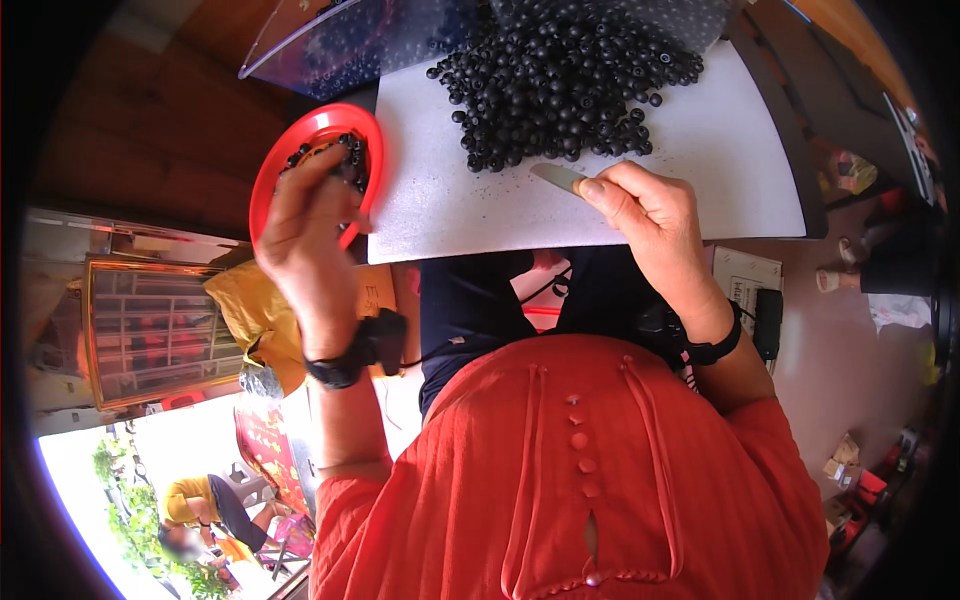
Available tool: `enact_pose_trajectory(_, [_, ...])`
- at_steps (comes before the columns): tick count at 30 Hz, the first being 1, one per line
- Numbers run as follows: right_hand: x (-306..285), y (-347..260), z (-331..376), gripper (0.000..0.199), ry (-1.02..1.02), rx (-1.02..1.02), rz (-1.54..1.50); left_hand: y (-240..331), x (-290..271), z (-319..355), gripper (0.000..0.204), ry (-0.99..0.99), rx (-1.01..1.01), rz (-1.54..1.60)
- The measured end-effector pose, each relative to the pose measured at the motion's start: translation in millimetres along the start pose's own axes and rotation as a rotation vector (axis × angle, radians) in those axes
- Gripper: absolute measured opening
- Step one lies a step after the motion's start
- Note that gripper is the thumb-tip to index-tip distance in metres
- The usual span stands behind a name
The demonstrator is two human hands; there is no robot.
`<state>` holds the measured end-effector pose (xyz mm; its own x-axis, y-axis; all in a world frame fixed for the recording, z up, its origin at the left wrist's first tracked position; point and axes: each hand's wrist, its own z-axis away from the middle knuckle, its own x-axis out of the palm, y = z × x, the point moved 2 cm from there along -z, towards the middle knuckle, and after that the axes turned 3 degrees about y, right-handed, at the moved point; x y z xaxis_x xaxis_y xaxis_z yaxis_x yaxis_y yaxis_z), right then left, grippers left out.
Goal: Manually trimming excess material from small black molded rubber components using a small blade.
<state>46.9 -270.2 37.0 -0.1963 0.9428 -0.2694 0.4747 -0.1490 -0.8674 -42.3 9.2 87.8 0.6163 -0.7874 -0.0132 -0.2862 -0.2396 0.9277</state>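
Note:
My right hand is closed around a small knife; its short grey blade points left, just above the white board. The fist hides the handle. Just beyond the blade lies a heap of round black beads, some showing a hole. My left hand is over a red plastic bowl at the board's left edge. It is blurred, with thumb and fingers apart and nothing visible between them. More black beads lie in that bowl, partly hidden by the hand.
A clear plastic bin lies at the far side, behind and partly around the heap. Black bands circle both my wrists. Left of my knees are a yellow bag and a framed rack. Another person sits at the lower left.

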Motion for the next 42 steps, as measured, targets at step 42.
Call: enact_pose_trajectory(42, [9.2, -9.2, -8.0, 0.030, -0.081, -0.018, 0.278, -35.8, 63.9, 29.2, 0.023, -0.460, -0.289, 0.247])
